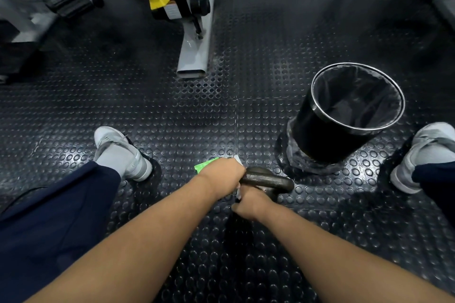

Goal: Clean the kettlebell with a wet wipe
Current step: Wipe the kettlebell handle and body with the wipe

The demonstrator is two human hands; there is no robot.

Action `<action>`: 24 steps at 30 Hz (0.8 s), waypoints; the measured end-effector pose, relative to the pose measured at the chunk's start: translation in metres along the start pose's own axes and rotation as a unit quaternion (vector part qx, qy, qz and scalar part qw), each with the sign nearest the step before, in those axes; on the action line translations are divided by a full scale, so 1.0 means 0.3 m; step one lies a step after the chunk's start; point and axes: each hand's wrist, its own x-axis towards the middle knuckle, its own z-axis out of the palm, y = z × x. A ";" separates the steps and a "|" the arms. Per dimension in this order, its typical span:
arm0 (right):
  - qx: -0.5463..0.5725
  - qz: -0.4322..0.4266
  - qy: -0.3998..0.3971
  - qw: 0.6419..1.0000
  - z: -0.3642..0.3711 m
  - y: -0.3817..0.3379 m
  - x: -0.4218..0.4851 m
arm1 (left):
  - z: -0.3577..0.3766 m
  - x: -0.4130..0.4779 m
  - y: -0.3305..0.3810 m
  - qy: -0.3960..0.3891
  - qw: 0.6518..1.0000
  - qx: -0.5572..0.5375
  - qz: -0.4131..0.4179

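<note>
A dark metal kettlebell (268,179) stands on the studded floor between my feet; only its handle shows, and the body is hidden under my hands. My left hand (221,174) grips the left end of the handle. Just below it, my right hand (253,202) is curled against the kettlebell, and a strip of white wet wipe (238,193) shows at its fingers. A green wipe pack (204,165) lies on the floor behind my left hand, mostly covered by it.
A black bin (344,118) lined with a bag stands to the right of the kettlebell. My grey shoes sit at left (123,152) and right (423,155). A grey machine leg (194,56) and other gym equipment (49,0) stand further back.
</note>
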 end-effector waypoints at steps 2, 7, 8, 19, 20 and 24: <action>0.002 -0.001 0.001 1.000 0.009 0.007 -0.008 | -0.001 0.000 0.001 -0.004 1.000 0.004 0.000; -0.015 -0.019 0.013 1.000 0.023 0.034 -0.025 | 0.006 0.009 0.001 -0.017 1.000 -0.004 -0.005; -0.018 -0.020 0.013 1.000 0.018 0.031 -0.019 | 0.006 0.008 0.001 -0.015 1.000 -0.004 -0.004; -0.005 -0.031 0.006 0.999 0.017 0.042 -0.051 | 0.003 0.001 0.003 -0.006 1.000 -0.011 -0.005; 0.001 -0.041 0.004 0.999 0.021 0.051 -0.068 | 0.004 0.002 0.002 -0.009 1.000 -0.014 -0.009; 0.043 -0.043 0.004 0.998 0.039 0.060 -0.075 | 0.013 0.003 -0.001 0.000 1.000 -0.016 -0.011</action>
